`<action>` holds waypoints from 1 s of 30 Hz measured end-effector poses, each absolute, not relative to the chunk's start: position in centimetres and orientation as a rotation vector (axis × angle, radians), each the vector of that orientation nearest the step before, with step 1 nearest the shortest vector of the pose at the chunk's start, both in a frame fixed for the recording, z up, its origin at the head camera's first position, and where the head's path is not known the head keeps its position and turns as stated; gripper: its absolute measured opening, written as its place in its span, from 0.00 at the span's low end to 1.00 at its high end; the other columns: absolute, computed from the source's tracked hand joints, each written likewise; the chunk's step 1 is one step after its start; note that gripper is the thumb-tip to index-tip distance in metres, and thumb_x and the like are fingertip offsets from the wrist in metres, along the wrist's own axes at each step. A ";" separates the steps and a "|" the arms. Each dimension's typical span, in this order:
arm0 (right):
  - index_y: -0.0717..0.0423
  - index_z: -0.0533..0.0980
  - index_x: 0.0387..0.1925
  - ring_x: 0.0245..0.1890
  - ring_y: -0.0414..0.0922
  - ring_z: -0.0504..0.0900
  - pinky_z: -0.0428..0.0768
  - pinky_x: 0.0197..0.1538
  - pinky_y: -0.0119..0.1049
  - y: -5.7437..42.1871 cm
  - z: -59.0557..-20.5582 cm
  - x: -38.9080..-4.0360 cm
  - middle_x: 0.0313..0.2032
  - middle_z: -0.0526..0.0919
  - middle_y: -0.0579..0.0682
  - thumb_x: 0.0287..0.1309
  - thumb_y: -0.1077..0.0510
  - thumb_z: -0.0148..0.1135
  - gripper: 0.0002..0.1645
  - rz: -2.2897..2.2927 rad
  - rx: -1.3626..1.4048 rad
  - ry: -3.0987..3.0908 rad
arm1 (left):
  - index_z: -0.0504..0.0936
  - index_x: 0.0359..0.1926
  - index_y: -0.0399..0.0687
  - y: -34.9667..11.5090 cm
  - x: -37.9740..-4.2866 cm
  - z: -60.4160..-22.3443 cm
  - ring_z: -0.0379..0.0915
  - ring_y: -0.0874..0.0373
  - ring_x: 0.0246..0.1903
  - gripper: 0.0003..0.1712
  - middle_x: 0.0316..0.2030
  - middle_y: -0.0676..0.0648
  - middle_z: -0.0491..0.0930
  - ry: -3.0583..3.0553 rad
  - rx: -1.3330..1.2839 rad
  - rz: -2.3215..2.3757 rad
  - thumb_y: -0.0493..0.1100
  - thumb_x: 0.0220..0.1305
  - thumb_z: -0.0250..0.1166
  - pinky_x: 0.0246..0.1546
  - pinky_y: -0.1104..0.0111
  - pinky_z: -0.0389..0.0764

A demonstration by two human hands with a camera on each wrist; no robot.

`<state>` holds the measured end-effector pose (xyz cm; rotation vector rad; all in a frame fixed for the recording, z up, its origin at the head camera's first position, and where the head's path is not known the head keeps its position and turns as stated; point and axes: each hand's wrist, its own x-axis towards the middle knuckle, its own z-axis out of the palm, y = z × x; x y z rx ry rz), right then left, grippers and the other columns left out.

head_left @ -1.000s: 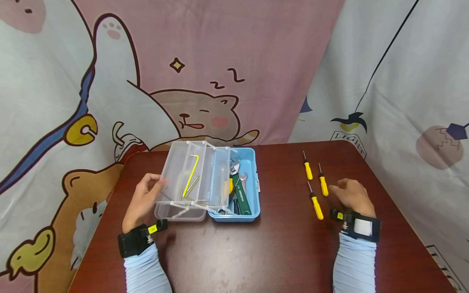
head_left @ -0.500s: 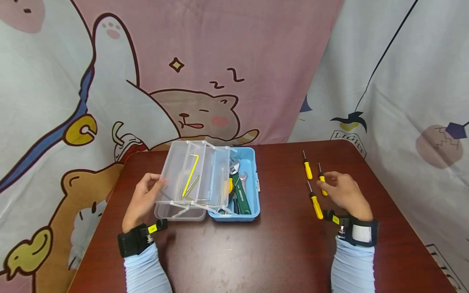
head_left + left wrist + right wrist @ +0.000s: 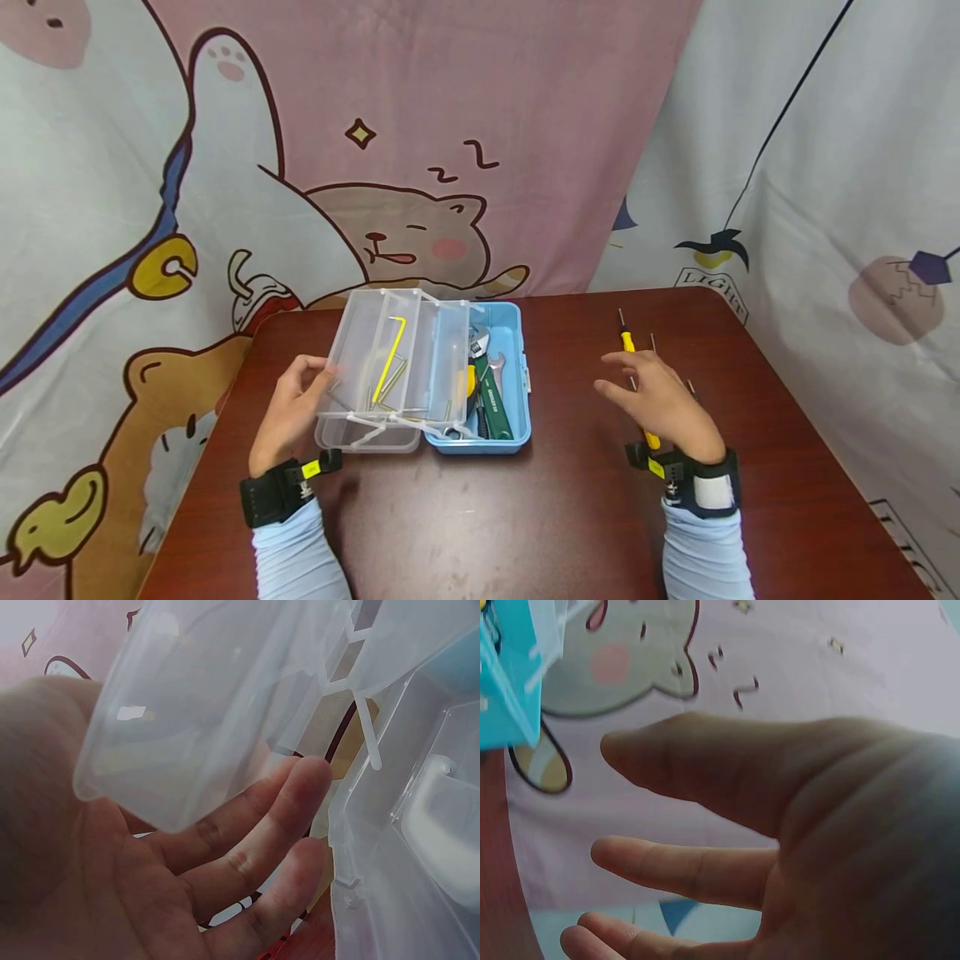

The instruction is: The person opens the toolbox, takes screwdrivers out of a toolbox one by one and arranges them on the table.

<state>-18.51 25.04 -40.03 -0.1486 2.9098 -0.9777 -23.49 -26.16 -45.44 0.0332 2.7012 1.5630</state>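
Note:
A toolbox (image 3: 512, 333) with a blue base stands unfolded on the table, its clear tray (image 3: 358, 342) raised to the left. My left hand (image 3: 291, 408) pinches the tray's left edge between thumb and fingers; in the left wrist view the edge sits in its grasp. Several hex keys lie in the tray, among them a yellow hex key (image 3: 389, 360). My right hand (image 3: 663, 406) hovers, fingers spread and holding nothing, over yellow-handled screwdrivers. One screwdriver (image 3: 627, 340) shows beyond the fingers; another screwdriver (image 3: 651, 438) is mostly covered. A thin shaft (image 3: 652, 342) pokes out behind the hand.
In the blue base lie a green-handled adjustable wrench (image 3: 492, 400), a small spanner (image 3: 498, 367) and other tools. A clear lid (image 3: 367, 439) lies below the tray. Right of the right hand, a thin dark tip (image 3: 692, 389) shows. A printed curtain (image 3: 570, 167) hangs behind the table.
My right hand has moved left from beside the screwdrivers to above them, its fingers spreading. A thin tip has come into sight at its right. The left hand and tray have stayed put.

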 end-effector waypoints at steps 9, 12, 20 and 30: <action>0.55 0.76 0.68 0.64 0.64 0.77 0.82 0.58 0.62 20.4 -39.8 -18.6 0.69 0.74 0.64 0.69 0.48 0.68 0.30 -0.952 -0.310 2.857 | 0.70 0.66 0.37 -26.6 -23.2 -45.4 0.74 0.56 0.49 0.25 0.61 0.34 0.77 2.712 0.045 1.583 0.53 0.83 0.53 0.43 0.71 0.79; 0.54 0.77 0.67 0.64 0.62 0.77 0.83 0.58 0.60 18.9 -39.7 -18.6 0.68 0.74 0.62 0.69 0.48 0.69 0.30 -0.930 -0.330 2.820 | 0.70 0.66 0.37 -26.6 -23.4 -45.4 0.75 0.53 0.50 0.25 0.62 0.33 0.77 2.701 0.058 1.580 0.52 0.83 0.53 0.44 0.71 0.79; 0.52 0.80 0.64 0.54 0.53 0.81 0.86 0.49 0.47 14.2 -39.2 -20.6 0.58 0.81 0.57 0.65 0.50 0.74 0.28 -0.858 -0.395 2.790 | 0.70 0.67 0.38 -26.4 -23.5 -45.3 0.74 0.46 0.54 0.26 0.64 0.33 0.76 2.663 0.054 1.596 0.53 0.83 0.54 0.46 0.68 0.78; 0.61 0.79 0.60 0.40 0.49 0.80 0.79 0.36 0.40 9.2 -41.5 -24.7 0.53 0.86 0.58 0.67 0.54 0.71 0.24 -0.745 -0.398 2.696 | 0.69 0.68 0.39 -26.2 -23.2 -45.2 0.74 0.43 0.56 0.28 0.65 0.32 0.74 2.631 0.030 1.618 0.56 0.82 0.55 0.49 0.65 0.78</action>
